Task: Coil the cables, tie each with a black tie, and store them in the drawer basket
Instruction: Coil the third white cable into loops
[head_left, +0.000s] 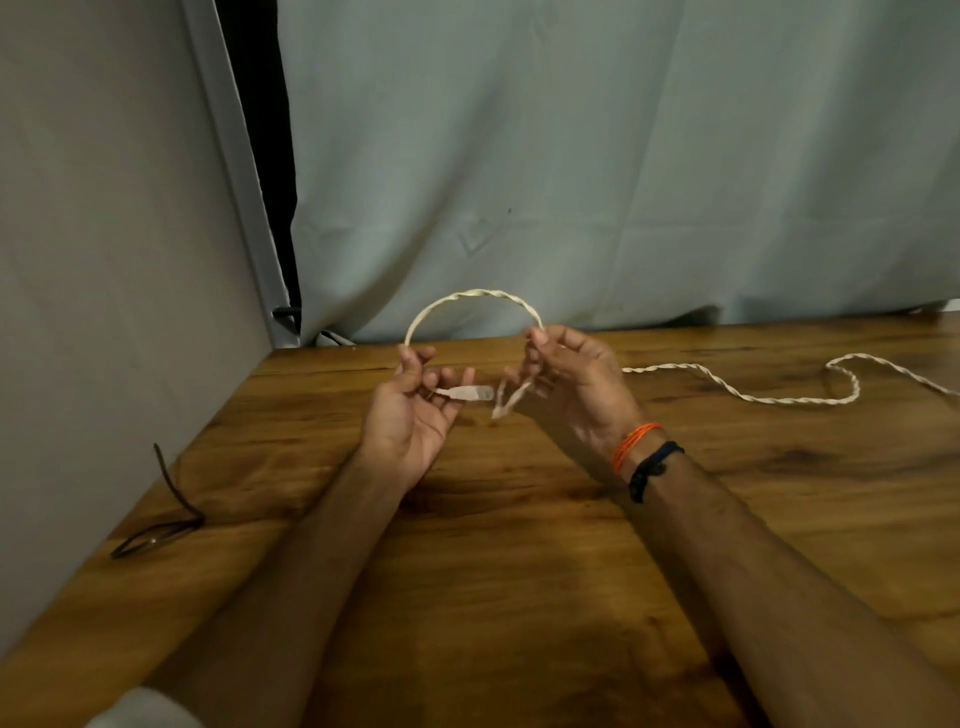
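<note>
A white twisted cable (475, 297) arches in a loop above the wooden table (519, 545), held between both hands. My left hand (410, 415) pinches the cable near its white plug end (470, 393), palm up. My right hand (576, 387) grips the other side of the loop, and a short length hangs below its fingers. The rest of the cable (779, 399) trails in curves across the table to the right edge of the view. A black tie (166, 514) lies on the table near its left edge. No drawer basket is in view.
A grey cloth backdrop (571, 156) hangs behind the table, and a grey panel (104, 260) stands along its left side. Orange and black bands (641, 454) circle my right wrist.
</note>
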